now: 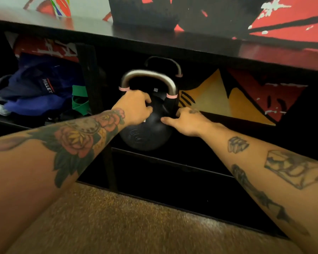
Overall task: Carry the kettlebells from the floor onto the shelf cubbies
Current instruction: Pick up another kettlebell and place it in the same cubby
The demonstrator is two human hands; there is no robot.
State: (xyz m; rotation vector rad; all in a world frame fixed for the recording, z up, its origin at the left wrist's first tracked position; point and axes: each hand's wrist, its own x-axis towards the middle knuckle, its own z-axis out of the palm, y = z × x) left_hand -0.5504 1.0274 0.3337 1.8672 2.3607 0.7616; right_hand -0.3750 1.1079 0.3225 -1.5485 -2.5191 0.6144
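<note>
I have the kettlebell [147, 129] at the front edge of the middle cubby [200, 114], and I can't tell whether its base has landed on the shelf [173, 162] board or hangs just off it. My left hand [134, 109] is curled against the bell's upper left below the handle; my right hand [185, 121] presses spread fingers on its right side, not clamped. Neither hand is on the handle, so the round body could roll out of my palms and drop to the floor. A second kettlebell [163, 70] sits just behind; pushing in hard could knock them together or pinch my fingers.
</note>
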